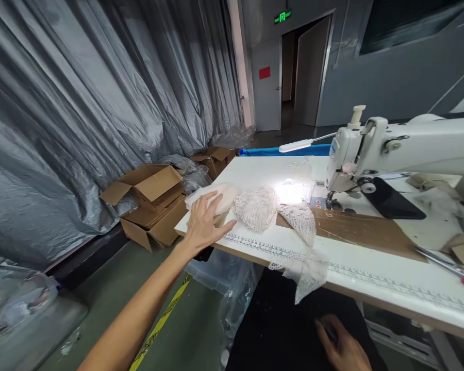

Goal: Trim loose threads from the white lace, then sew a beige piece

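My left hand [205,219] reaches to the left end of the white sewing table [268,172]. Its fingers are spread over pale foam bra cups [227,195], with the thumb held apart. Right beside them lies a lace-covered cup [257,208]. More white lace [299,219] runs on from it, and a loose piece [308,270] hangs over the front edge. Low over my dark-clothed lap, my right hand [342,342] is curled round something small and dark that I cannot make out.
A white sewing machine [348,149] stands on the right, its lamp lighting the lace. Scissors [448,265] with red handles lie at the right edge. Open cardboard boxes [150,201] sit on the floor at left, before a silver curtain [112,93]. A ruler tape [270,250] lines the table front.
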A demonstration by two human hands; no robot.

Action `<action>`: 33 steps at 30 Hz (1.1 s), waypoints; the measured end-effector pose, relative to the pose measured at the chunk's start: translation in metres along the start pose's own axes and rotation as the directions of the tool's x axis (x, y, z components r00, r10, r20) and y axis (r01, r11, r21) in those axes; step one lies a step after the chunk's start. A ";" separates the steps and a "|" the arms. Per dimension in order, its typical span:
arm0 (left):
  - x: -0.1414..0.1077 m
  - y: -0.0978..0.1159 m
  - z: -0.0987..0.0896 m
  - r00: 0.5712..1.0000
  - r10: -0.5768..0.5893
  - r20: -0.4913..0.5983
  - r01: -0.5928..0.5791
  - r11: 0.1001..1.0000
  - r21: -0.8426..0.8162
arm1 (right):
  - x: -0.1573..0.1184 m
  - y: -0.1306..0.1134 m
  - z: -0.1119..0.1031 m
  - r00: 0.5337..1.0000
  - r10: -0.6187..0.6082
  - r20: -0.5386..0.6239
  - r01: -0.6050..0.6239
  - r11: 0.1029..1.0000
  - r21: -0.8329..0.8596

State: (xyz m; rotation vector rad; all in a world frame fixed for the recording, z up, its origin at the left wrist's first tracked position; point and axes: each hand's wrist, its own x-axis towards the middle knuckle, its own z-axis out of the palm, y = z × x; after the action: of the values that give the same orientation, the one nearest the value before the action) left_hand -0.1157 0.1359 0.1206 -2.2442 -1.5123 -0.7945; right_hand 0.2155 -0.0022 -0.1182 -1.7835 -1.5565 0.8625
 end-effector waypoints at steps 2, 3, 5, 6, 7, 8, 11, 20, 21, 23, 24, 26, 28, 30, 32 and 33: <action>0.000 0.027 0.007 0.987 0.152 -0.053 -0.155 0.985 -0.073 | -0.003 -0.008 0.002 1.000 -0.015 -0.022 0.015 0.999 0.030; 0.000 0.041 0.011 0.974 0.214 -0.071 -0.221 0.969 -0.112 | -0.005 -0.011 0.003 0.999 -0.010 -0.044 0.013 0.999 0.051; -0.001 0.066 0.017 0.949 0.295 -0.109 -0.312 0.930 -0.193 | -0.007 -0.016 0.002 0.994 -0.003 -0.110 0.013 0.996 0.092; -0.003 0.078 0.019 0.942 0.308 -0.132 -0.331 0.913 -0.238 | -0.008 -0.019 0.000 0.990 -0.010 -0.142 0.025 0.994 0.111; -0.006 0.087 0.022 0.943 0.295 -0.157 -0.329 0.900 -0.286 | -0.009 -0.021 -0.004 0.985 -0.029 -0.172 0.051 0.991 0.125; -0.012 0.095 0.024 0.950 0.256 -0.178 -0.303 0.893 -0.333 | -0.009 -0.025 -0.009 0.979 -0.058 -0.195 0.085 0.987 0.135; -0.037 0.113 0.033 0.987 0.016 -0.160 -0.089 0.883 -0.462 | -0.010 -0.040 -0.028 0.956 -0.160 -0.247 0.204 0.965 0.164; -0.093 0.171 0.069 0.969 -0.079 0.235 0.206 0.783 -0.587 | -0.005 -0.112 -0.068 0.838 -0.498 -0.222 0.527 0.845 0.092; -0.094 0.175 0.070 0.978 -0.031 0.204 0.146 0.803 -0.578 | -0.004 -0.118 -0.068 0.833 -0.505 -0.226 0.530 0.846 0.062; -0.097 0.182 0.067 0.985 0.120 0.125 -0.031 0.834 -0.552 | -0.004 -0.125 -0.066 0.851 -0.459 -0.255 0.476 0.879 0.008; -0.100 0.183 0.064 0.974 0.207 0.092 -0.128 0.837 -0.533 | -0.004 -0.127 -0.065 0.868 -0.409 -0.282 0.424 0.906 -0.008; -0.108 0.185 0.057 0.933 0.354 0.067 -0.273 0.817 -0.508 | -0.005 -0.127 -0.063 0.893 -0.300 -0.335 0.314 0.949 -0.014; -0.117 0.185 0.049 0.898 0.432 0.084 -0.320 0.771 -0.550 | -0.008 -0.124 -0.063 0.909 -0.252 -0.331 0.267 0.964 0.001; -0.122 0.180 0.043 0.909 0.407 0.092 -0.260 0.726 -0.637 | -0.013 -0.120 -0.066 0.926 -0.284 -0.250 0.305 0.951 0.048; -0.122 0.173 0.041 0.966 0.230 0.117 -0.077 0.688 -0.721 | -0.021 -0.117 -0.069 0.927 -0.357 -0.115 0.371 0.917 0.148; -0.120 0.169 0.041 0.981 0.115 0.158 0.048 0.644 -0.764 | -0.026 -0.115 -0.070 0.918 -0.394 -0.046 0.394 0.895 0.208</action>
State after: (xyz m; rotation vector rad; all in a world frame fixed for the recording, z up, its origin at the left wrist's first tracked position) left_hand 0.0167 0.0031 0.0227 -3.0160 -1.3401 -1.4677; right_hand 0.2007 -0.0157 0.0177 -1.2554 -1.6754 0.7892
